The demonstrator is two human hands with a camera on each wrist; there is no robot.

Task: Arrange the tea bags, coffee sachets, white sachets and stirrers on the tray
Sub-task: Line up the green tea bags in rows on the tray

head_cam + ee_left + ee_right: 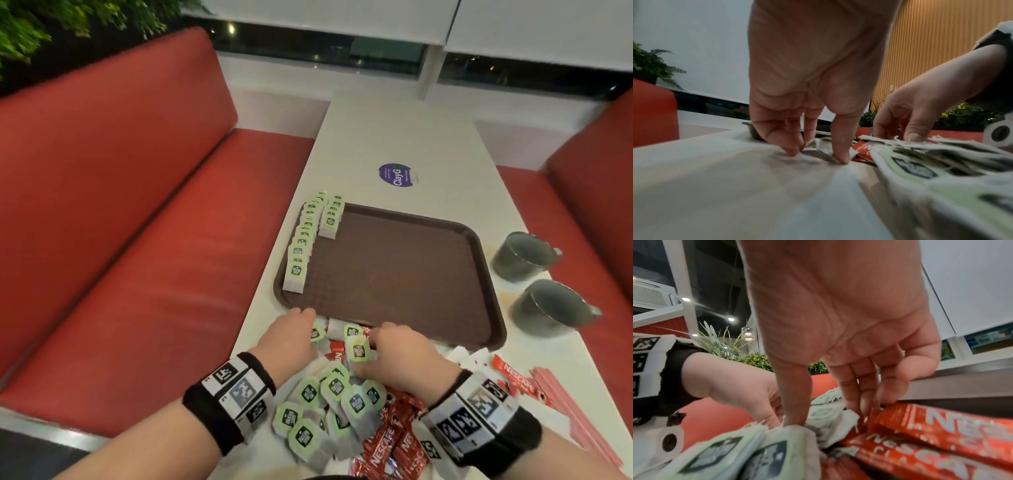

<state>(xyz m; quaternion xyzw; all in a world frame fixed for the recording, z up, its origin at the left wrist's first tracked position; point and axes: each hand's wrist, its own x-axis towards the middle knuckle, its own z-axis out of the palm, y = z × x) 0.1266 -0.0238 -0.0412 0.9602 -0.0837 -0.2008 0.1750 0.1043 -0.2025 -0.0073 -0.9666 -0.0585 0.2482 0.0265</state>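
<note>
A brown tray (411, 284) lies on the white table. Two rows of green-labelled tea bags (301, 246) stand along its left edge. A loose pile of tea bags (325, 404) lies in front of me, over red coffee sachets (387, 442). My left hand (310, 325) is at the tray's near left corner. Its thumb and fingers pinch a tea bag (818, 149) against the table. My right hand (371, 346) is beside it, with thumb and fingers closed round another tea bag (830, 418) next to a red sachet (941, 423). White sachets (462, 356) and pink stirrers (555, 380) lie at the right.
Two dark metal cups (524, 255) (551, 308) stand right of the tray. A round purple sticker (397, 174) is on the table beyond it. Red benches (137, 222) flank the table on both sides.
</note>
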